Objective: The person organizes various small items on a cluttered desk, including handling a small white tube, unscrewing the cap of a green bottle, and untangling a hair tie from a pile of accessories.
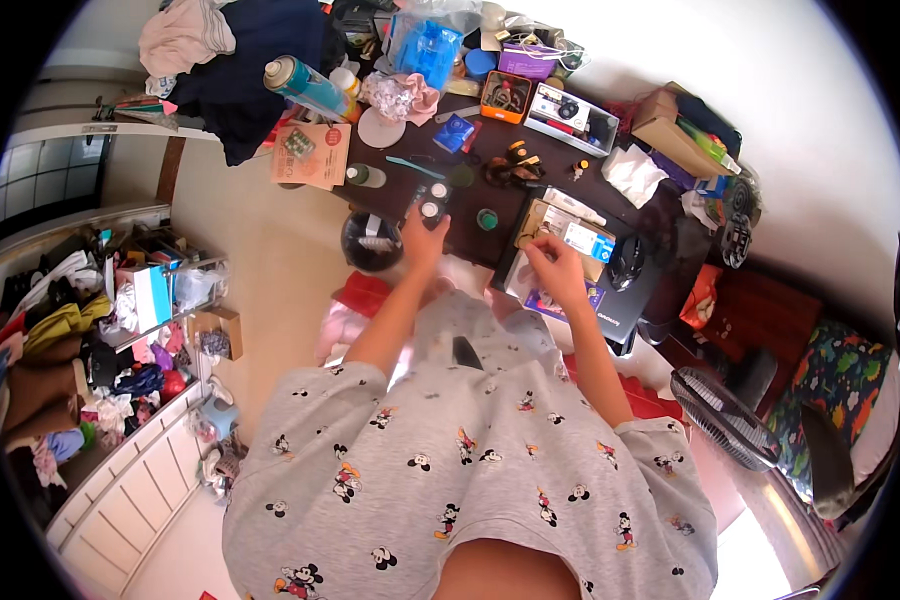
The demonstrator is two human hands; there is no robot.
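Pale lettering runs along the near edge of a flat dark case point(620, 302) at the desk's point(465, 236) front right; red print marks the tan paper point(320, 172) at its left end. The white-and-blue packet point(590, 241) bears printing too (too tiny for me).

My left hand point(423, 242) covers the lower end of a dark object with two white discs point(431, 199), too small to identify. Whether my right hand point(558, 270) pinches anything is unclear. The top edge crops a navy garment point(270, 50).
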